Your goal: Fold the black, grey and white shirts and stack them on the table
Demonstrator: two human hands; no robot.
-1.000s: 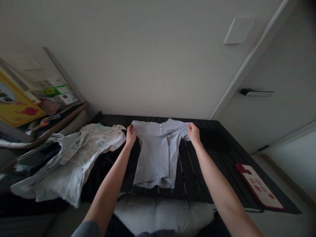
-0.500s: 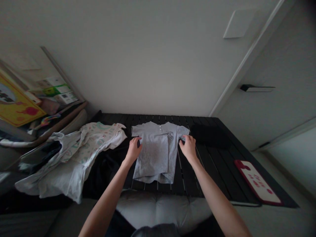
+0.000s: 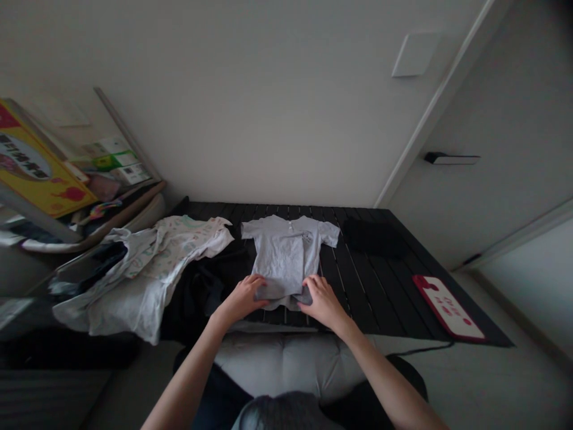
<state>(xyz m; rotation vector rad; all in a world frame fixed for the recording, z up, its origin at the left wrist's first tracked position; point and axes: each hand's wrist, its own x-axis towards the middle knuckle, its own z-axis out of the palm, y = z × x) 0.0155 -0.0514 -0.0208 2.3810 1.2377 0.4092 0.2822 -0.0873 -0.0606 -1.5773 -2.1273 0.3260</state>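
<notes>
A small grey short-sleeved shirt [image 3: 286,254] lies flat, front up, on a black slatted table [image 3: 358,280]. My left hand [image 3: 244,297] rests on the shirt's bottom hem at its left corner, fingers curled over the cloth. My right hand [image 3: 320,301] lies on the hem's right corner, fingers bent around the fabric edge. Both sleeves are spread out at the far end, untouched.
A white patterned garment [image 3: 147,269] sprawls over dark clothes at the left. A folded dark item [image 3: 373,237] sits at the table's back right. A red-and-white board [image 3: 447,307] lies at the right edge. A white cushion [image 3: 286,364] is below. Shelf clutter stands at the far left.
My hands have slid from the shirt's shoulders, down its sides, to the bottom hem. The shirt now lies flat and smoothed.
</notes>
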